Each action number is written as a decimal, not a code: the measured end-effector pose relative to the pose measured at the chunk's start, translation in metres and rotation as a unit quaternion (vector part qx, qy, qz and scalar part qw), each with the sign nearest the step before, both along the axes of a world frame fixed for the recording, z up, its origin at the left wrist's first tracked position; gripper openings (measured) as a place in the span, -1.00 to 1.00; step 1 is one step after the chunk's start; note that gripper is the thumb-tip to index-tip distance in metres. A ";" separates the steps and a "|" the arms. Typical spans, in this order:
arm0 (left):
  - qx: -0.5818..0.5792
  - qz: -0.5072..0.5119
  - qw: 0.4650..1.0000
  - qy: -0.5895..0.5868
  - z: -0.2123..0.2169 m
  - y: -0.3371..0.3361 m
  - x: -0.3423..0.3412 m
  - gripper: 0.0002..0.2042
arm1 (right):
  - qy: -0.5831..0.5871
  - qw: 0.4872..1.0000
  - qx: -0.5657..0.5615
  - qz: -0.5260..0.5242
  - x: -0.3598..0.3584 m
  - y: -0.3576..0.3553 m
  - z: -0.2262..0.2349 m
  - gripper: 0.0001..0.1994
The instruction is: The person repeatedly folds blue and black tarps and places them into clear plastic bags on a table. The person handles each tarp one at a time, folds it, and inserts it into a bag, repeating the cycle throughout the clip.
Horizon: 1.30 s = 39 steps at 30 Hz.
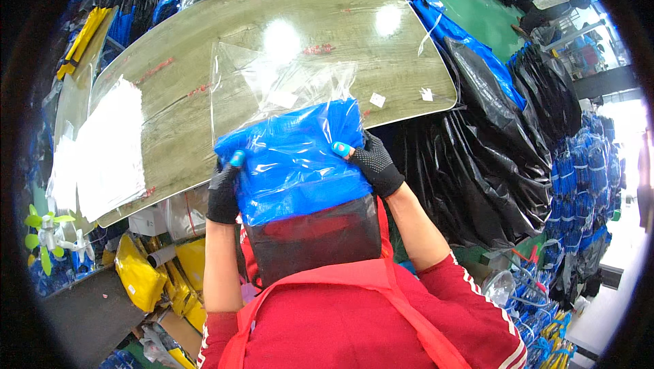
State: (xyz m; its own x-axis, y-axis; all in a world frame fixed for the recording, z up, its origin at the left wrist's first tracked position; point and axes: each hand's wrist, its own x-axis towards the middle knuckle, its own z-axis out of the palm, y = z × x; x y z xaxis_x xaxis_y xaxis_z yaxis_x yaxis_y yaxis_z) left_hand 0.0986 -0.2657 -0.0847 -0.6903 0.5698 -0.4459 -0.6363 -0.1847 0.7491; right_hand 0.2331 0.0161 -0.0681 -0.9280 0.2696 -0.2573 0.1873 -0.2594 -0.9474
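At near edge of table (184, 49), L hand (223, 192) & R hand (377, 167) grip opp. sides of blue bundle (296, 171), appar. in clear bag (230, 90), 2 thumbs (341, 149) on top, prob. to steady it

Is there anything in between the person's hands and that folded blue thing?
Only thin layers: black gloves cover the left hand and right hand, and clear plastic seems to wrap the blue bundle. Nothing else visible stands between; both hands grip its sides, thumbs on top.
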 end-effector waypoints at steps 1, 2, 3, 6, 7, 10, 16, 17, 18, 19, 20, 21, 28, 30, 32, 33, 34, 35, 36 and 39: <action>-0.013 -0.023 0.999 0.019 0.000 -0.002 0.004 -0.36 | -0.029 0.999 0.033 -0.032 0.009 -0.005 -0.004 -0.40; 0.007 -0.047 0.997 0.057 -0.001 -0.003 0.007 -0.37 | 0.018 0.997 0.058 -0.044 0.019 -0.008 -0.007 -0.40; -0.031 -0.052 0.996 0.071 -0.002 -0.006 0.015 -0.37 | 0.011 0.996 0.036 -0.084 0.031 -0.015 -0.010 -0.40; -0.122 -0.015 0.992 -0.019 -0.010 -0.015 0.033 -0.43 | -0.108 0.991 0.048 -0.058 0.057 -0.023 -0.007 -0.44; -0.130 0.003 0.991 -0.034 -0.012 -0.019 0.030 -0.52 | -0.040 0.997 0.002 -0.073 0.061 -0.026 -0.005 -0.54; 0.019 0.062 0.997 0.029 -0.020 -0.025 0.018 -0.67 | -0.033 0.996 0.059 -0.052 0.054 -0.029 0.004 -0.57; -0.063 0.186 0.974 0.109 -0.029 -0.020 0.010 -0.92 | 0.066 0.937 0.248 -0.239 0.028 -0.028 0.004 -0.71; -0.047 0.198 0.974 0.095 -0.031 -0.019 0.019 -0.91 | 0.035 0.941 0.276 -0.191 0.028 -0.026 0.001 -0.74; -0.035 0.227 0.970 0.081 -0.033 -0.019 0.029 -0.91 | 0.010 0.940 0.306 -0.153 0.030 -0.024 -0.003 -0.76; -0.031 0.221 0.969 0.106 -0.035 -0.021 0.038 -0.90 | -0.015 0.958 0.240 -0.156 0.032 -0.021 -0.007 -0.82; -0.042 0.208 0.972 0.100 -0.036 -0.023 0.045 -0.89 | 0.024 0.948 0.272 -0.165 0.036 -0.019 -0.011 -0.82; -0.083 0.203 0.971 0.094 -0.035 -0.028 0.049 -0.88 | 0.040 0.932 0.317 -0.172 0.038 -0.016 -0.014 -0.83; -0.001 0.001 0.987 0.162 -0.022 -0.032 -0.007 -0.78 | 0.171 0.952 0.203 -0.150 0.044 -0.017 -0.017 -0.76; -0.070 0.052 0.982 0.168 -0.022 -0.015 -0.019 -0.70 | 0.201 0.959 0.142 -0.141 0.038 -0.017 -0.012 -0.63; -0.049 0.068 0.986 0.144 -0.021 0.000 -0.020 -0.54 | 0.071 0.942 0.234 -0.228 0.029 -0.013 -0.005 -0.56; -0.057 0.046 0.991 0.112 -0.020 0.004 -0.017 -0.49 | 0.066 0.952 0.205 -0.218 0.024 -0.009 -0.002 -0.56; -0.008 -0.008 0.994 0.108 -0.019 0.007 -0.012 -0.43 | 0.075 0.930 0.310 -0.184 0.018 -0.005 0.001 -0.57; -0.056 -0.015 0.996 0.068 -0.016 0.006 -0.006 -0.36 | 0.016 0.966 0.228 -0.121 0.015 -0.003 0.004 -0.58; -0.050 -0.019 0.998 0.042 -0.014 0.004 0.001 -0.36 | -0.067 0.982 0.151 -0.089 0.012 -0.001 0.006 -0.58; -0.034 -0.035 0.998 0.032 -0.009 -0.013 0.024 -0.35 | -0.037 0.949 0.305 -0.066 0.018 -0.011 0.008 -0.62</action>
